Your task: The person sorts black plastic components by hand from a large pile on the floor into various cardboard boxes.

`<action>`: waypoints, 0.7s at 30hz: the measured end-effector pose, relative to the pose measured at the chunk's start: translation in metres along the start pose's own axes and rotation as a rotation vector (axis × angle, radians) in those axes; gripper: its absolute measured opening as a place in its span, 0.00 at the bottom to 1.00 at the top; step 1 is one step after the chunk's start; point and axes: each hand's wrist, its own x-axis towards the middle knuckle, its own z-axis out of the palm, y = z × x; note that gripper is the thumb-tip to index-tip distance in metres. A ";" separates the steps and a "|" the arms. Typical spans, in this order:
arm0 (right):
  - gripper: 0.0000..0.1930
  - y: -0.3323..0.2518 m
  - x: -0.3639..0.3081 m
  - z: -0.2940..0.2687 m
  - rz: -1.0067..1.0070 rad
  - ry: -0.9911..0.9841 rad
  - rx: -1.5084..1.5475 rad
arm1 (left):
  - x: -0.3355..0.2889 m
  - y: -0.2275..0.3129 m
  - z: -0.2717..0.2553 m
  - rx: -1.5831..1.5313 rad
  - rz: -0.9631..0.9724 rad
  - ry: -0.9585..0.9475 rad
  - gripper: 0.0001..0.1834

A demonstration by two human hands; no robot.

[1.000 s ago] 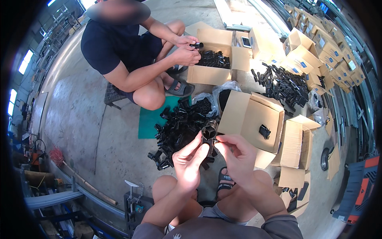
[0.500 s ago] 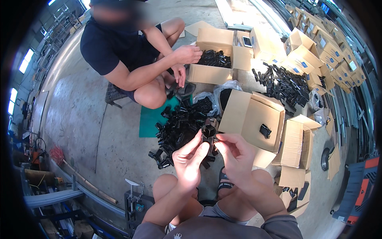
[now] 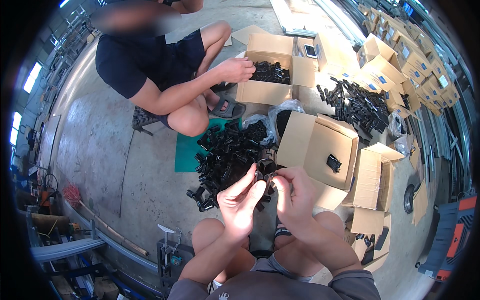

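Observation:
Up in front of me, over the near edge of a pile, is a dark, shiny tubular pipe fitting [image 3: 267, 164] with its round opening showing. My left hand [image 3: 239, 204] grips its left side between thumb and fingers. From the other side my right hand [image 3: 297, 194] pinches at the fitting's lower right edge; whether a small part sits between those fingertips is too small to tell. Beyond them a heap of black pipe fittings [image 3: 226, 159] lies partly on a green mat [image 3: 185, 155]. My hands hide some of the heap.
Across from me a seated person [image 3: 145, 70] has one hand at an open carton [image 3: 264, 93] of black parts. To the right stands another open carton [image 3: 320, 150] holding a few black pieces. More black parts [image 3: 357, 107] lie behind it, near stacked boxes [image 3: 417, 55].
The fitting has tipped slightly and lowered between my hands, and my right fingers have shifted on it. The other person's far arm has risen toward the head.

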 end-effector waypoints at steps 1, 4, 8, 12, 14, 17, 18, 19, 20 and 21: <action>0.03 -0.001 0.001 -0.001 -0.022 -0.013 -0.042 | 0.000 -0.001 0.000 0.000 0.002 0.000 0.22; 0.02 0.003 0.000 -0.001 -0.008 -0.065 -0.096 | -0.001 -0.003 -0.001 -0.007 0.014 -0.029 0.21; 0.01 0.000 0.003 -0.003 -0.039 -0.091 -0.036 | 0.000 0.000 -0.002 -0.039 -0.027 -0.020 0.21; 0.03 0.000 0.006 0.001 -0.127 -0.053 -0.110 | 0.001 -0.001 -0.003 -0.068 -0.037 -0.020 0.21; 0.03 0.006 0.001 0.004 -0.079 -0.063 -0.086 | 0.001 -0.002 -0.001 -0.070 -0.057 -0.008 0.19; 0.02 0.013 -0.011 0.008 0.139 -0.083 0.081 | 0.002 -0.003 0.001 -0.119 -0.157 0.026 0.18; 0.02 0.017 -0.007 0.008 0.121 -0.082 0.079 | 0.004 -0.006 0.000 -0.225 -0.192 0.020 0.17; 0.02 0.020 -0.005 0.009 0.107 -0.088 0.085 | 0.006 -0.006 -0.002 -0.220 -0.205 0.001 0.17; 0.03 0.014 0.001 0.004 0.178 -0.152 0.116 | 0.007 -0.005 -0.003 -0.216 -0.218 -0.018 0.17; 0.03 0.018 -0.002 0.002 0.173 -0.188 0.168 | 0.005 -0.004 -0.006 -0.220 -0.269 0.008 0.17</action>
